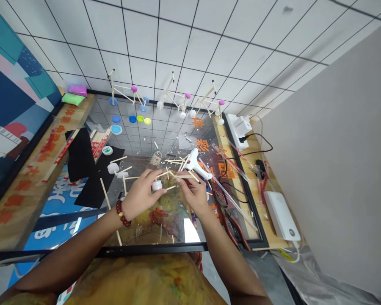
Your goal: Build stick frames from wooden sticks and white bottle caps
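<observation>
My left hand, with a beaded bracelet at the wrist, is closed on a small wooden stick frame that has a white bottle cap attached. The fingers of my right hand pinch the right side of the same frame, where thin sticks meet. One stick carries a dark tip near my right fingers. Just beyond that hand, a white glue gun lies on the glass tabletop. More loose sticks lie by its nozzle. Left of my left hand are white caps joined to sticks.
Several finished stick models with pink tops stand along the back. Coloured caps, black sheets and packed chopsticks lie to the left. Pliers, cables, clear glue sticks and a power strip are on the right.
</observation>
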Demonstrator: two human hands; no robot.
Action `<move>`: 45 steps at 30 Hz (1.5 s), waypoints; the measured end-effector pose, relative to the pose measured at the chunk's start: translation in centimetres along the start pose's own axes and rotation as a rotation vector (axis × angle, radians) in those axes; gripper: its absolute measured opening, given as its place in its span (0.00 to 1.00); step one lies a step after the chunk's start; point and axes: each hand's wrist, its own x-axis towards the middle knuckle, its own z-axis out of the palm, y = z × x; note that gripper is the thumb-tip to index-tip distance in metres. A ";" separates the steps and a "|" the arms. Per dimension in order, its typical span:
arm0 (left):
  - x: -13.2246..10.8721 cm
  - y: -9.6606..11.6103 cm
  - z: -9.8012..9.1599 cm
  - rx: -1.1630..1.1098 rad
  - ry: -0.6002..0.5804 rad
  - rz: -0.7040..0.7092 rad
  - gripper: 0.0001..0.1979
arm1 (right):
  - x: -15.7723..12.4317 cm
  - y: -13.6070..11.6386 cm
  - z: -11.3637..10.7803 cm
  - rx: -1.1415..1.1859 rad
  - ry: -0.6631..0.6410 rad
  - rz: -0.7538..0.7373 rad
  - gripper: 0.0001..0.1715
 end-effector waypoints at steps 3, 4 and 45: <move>-0.2 0.0 0.0 0.247 -0.016 0.026 0.26 | 0.4 -0.7 -0.1 -0.046 0.004 -0.043 0.09; -0.2 0.0 -0.1 0.304 -0.018 0.043 0.25 | 0.5 -0.9 -0.3 -0.055 0.000 -0.060 0.09; 1.0 0.5 -1.5 -1.104 -0.100 -0.472 0.23 | 6.2 -4.4 -5.3 0.276 -0.240 0.245 0.17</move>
